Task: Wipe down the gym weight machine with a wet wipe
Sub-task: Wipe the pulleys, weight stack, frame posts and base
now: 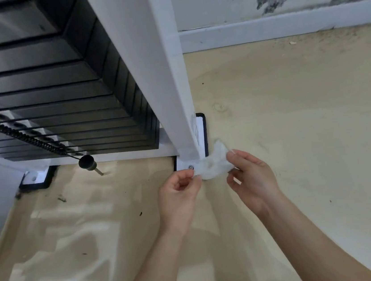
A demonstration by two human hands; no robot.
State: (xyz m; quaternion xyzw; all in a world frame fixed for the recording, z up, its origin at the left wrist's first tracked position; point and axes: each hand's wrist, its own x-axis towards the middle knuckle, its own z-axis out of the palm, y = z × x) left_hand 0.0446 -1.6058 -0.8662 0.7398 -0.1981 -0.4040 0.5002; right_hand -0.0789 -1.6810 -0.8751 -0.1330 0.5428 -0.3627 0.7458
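No words, numbers, brands or signs can be read anywhere here.
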